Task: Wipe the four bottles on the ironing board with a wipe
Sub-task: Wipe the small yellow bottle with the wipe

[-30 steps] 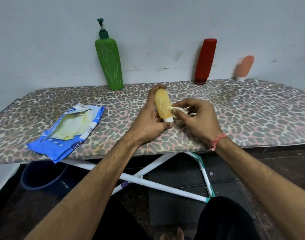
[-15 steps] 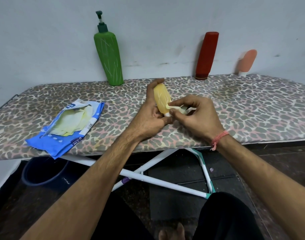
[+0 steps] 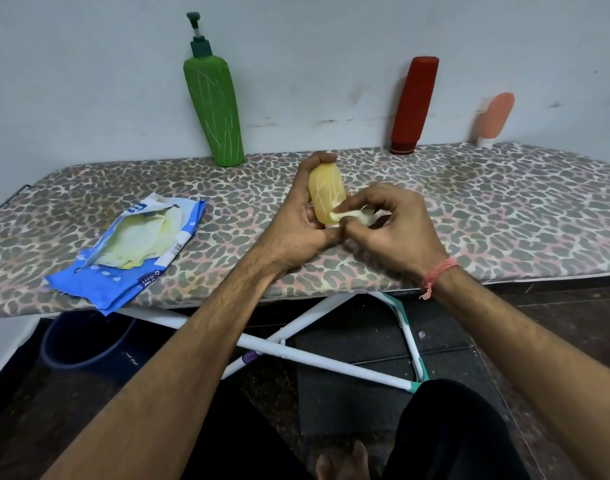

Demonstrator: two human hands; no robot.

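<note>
**Yellow bottle held over the board, wipe pressed to its lower end**

The ironing board [image 3: 469,216], in a leopard-print cover, runs left to right against the wall; an opened blue wipes packet [image 3: 123,268] lies flat at its left near edge. Along the wall stand the green pump bottle [image 3: 215,112], the red bottle [image 3: 414,105] on its cap, and the small peach bottle [image 3: 495,116], all leaning slightly. The left hand [image 3: 296,220] curls round the yellow bottle [image 3: 326,195] above the board's middle; its long axis runs near to far, rounded end pointing toward the wall, white cap end toward the person. The right hand [image 3: 390,230] pinches a crumpled wipe [image 3: 348,216] against the bottle's near end.
</note>
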